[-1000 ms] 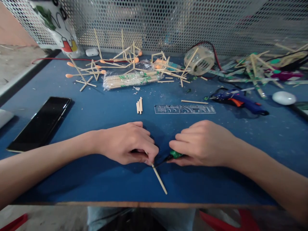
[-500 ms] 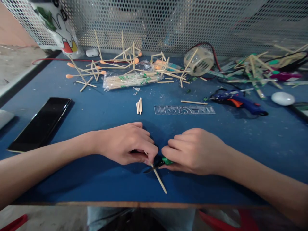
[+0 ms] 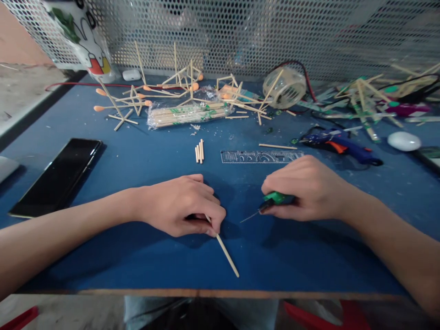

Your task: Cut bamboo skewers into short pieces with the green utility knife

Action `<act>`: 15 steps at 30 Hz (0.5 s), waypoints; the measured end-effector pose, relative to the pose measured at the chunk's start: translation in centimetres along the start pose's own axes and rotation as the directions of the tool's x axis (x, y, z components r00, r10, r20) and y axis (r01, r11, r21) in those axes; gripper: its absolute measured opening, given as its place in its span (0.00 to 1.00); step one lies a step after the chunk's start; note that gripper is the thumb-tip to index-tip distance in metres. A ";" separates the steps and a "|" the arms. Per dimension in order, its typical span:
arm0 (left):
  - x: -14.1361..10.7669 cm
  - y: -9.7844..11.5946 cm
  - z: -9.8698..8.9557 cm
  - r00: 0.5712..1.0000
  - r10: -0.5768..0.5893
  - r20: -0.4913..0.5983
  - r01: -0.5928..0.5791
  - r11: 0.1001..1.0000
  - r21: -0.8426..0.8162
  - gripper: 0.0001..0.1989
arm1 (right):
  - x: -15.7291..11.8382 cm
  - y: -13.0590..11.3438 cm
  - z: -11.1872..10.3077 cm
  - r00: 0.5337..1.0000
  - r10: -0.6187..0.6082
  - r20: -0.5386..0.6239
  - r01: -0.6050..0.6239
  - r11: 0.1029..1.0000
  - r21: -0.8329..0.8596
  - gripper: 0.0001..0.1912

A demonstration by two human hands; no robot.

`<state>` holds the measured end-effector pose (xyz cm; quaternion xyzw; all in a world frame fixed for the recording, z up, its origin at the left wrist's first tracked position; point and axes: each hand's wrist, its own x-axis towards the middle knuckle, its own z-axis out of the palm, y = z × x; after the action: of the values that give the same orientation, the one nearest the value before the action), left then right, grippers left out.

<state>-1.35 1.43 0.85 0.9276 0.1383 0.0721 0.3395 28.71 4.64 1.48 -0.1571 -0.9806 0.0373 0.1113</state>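
Note:
A thin wooden stick [image 3: 227, 255] slants toward the table's front edge, its upper part pinched between the thumb and forefinger of my left hand [image 3: 189, 206]. My right hand [image 3: 305, 190] is closed round the green handle of a utility knife [image 3: 277, 198]. The knife's thin blade points left, apart from the stick and above the blue surface. Beyond my hands lie several short cut sticks [image 3: 199, 151], side by side. A clear ruler [image 3: 257, 157] is partly covered by my right hand, and a single stick [image 3: 277, 146] rests behind it.
A phone [image 3: 58, 176] lies at left. Farther back are a plastic-wrapped stick bundle [image 3: 189, 114], stick constructions with orange tips [image 3: 134, 103], and a clear tape roll [image 3: 284, 87]. A blue glue gun [image 3: 343, 144] and a white egg-shaped object [image 3: 404, 140] sit at right.
My right hand has lifted the knife off the stick and moved right and away from me, now overlapping the ruler. My left hand and the stick have stayed nearly still.

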 end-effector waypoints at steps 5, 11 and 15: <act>-0.2 0.0 -0.1 1.000 -0.002 -0.003 0.002 1.000 -0.007 0.05 | 0.2 -0.5 0.4 0.999 -0.033 0.039 0.032 0.998 0.046 0.20; -0.2 -0.2 -0.2 1.000 -0.006 -0.003 0.006 0.999 -0.031 0.05 | 0.9 -1.7 1.2 0.996 -0.087 0.026 0.090 0.988 -0.129 0.22; -0.2 -0.3 -0.1 1.000 -0.011 -0.014 0.010 0.999 -0.034 0.05 | 0.8 -2.0 1.2 0.995 -0.098 0.005 0.098 0.983 -0.153 0.21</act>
<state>-1.61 1.67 0.74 0.9205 0.1443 0.0791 0.3545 27.11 2.99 0.65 -0.1170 -0.9869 -0.0440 0.1019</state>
